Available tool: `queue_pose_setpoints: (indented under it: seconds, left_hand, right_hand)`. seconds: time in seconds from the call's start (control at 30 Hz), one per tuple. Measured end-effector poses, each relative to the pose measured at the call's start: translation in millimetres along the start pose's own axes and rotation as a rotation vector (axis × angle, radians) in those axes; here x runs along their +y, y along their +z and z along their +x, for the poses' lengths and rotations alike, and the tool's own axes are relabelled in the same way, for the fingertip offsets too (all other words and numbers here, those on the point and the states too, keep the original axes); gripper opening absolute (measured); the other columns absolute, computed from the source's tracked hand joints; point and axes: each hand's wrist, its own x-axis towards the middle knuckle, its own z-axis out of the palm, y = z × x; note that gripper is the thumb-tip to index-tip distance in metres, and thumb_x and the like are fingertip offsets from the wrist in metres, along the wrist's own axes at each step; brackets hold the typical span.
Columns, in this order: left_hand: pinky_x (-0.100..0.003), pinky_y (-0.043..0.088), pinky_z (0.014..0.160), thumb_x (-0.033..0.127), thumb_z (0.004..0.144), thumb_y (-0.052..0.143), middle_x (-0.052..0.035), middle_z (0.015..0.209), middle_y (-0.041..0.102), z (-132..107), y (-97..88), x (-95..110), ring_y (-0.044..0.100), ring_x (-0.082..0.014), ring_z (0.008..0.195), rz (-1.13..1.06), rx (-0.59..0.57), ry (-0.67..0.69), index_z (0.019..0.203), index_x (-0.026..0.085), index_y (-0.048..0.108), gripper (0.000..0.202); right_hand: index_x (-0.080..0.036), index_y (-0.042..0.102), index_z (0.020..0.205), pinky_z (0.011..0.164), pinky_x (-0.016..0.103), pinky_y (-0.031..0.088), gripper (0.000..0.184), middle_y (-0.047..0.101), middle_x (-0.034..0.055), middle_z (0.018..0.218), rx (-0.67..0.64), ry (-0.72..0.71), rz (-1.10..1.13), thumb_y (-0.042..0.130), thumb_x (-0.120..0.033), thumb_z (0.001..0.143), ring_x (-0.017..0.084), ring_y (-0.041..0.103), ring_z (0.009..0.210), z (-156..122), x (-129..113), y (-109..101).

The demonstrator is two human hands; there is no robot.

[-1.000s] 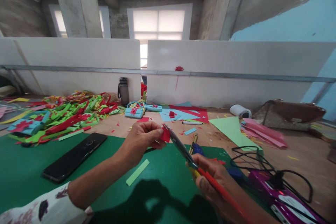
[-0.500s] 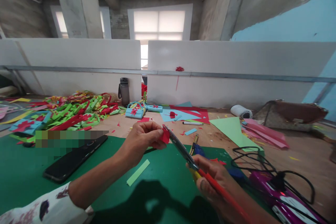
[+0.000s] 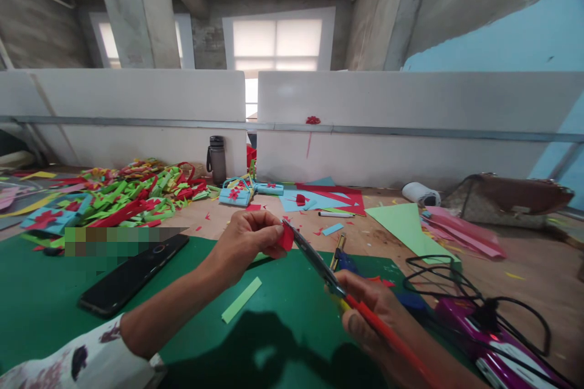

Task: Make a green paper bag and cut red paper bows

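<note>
Almost nothing has moved in the last second: your left hand point(image 3: 246, 242) and the scissors point(image 3: 319, 264) have drifted a touch to the right and down together, and the blade tips are still at the edge of the red paper piece point(image 3: 287, 236).

Your left hand is pinched shut on that piece, thumb and fingertips point(image 3: 275, 232) pressed together just behind it, holding it in the air above the green mat point(image 3: 283, 328). Your right hand point(image 3: 365, 316) is wrapped around the red handles, and the blades look nearly closed.

The main risk is how small the piece is. Your fingertips sit right beside the blades, so a deeper bite could nick a finger. A loose pinch could let the paper twist in the blades, and the cut would tear or run off line. If it slips, it would likely drop onto the mat below your left hand, near the green strip point(image 3: 241, 299).

Watch your right side too. The black cable point(image 3: 438, 279) loops just beyond your right hand, and a wide swing of the handles could snag it and drag the purple tool point(image 3: 493, 352).
</note>
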Motion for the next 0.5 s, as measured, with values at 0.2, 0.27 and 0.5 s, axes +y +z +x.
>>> queue_pose_setpoints:
  seconds: [0.2,0.27,0.5]
  left_hand:
    - [-0.021,0.046,0.049,0.024,0.070,0.065,-0.0003,0.052,0.061,-1.5,1.3,2.2,0.054,-0.0091,0.045,0.020,-0.027,0.026,0.061,0.013,0.059,0.016]
    - [-0.020,0.043,0.046,0.025,0.072,0.065,0.0009,0.049,0.059,-1.6,2.0,1.1,0.051,-0.0082,0.042,0.006,-0.024,0.027,0.061,0.014,0.057,0.017]
    - [-0.021,0.045,0.049,0.028,0.066,0.072,-0.0017,0.057,0.065,-2.7,7.0,-3.7,0.056,-0.0090,0.045,-0.173,0.063,-0.129,0.072,0.014,0.056,0.023]
  right_hand:
    - [-0.020,0.048,0.085,0.040,0.021,0.013,0.050,0.023,-0.0097,0.054,0.105,-0.003,0.059,0.053,-0.068,0.072,0.006,0.014,0.045,0.2,7.4,4.4]
    - [-0.019,0.048,0.091,0.037,0.019,0.017,0.051,0.025,-0.0101,0.052,0.153,-0.005,0.092,0.050,-0.067,0.074,0.005,0.019,0.040,0.9,9.8,3.3]
    - [-0.023,0.049,0.113,0.065,0.032,0.049,0.061,0.058,0.0051,0.077,0.142,0.007,0.116,0.041,-0.070,0.076,0.019,0.058,0.069,-11.9,-9.7,3.0]
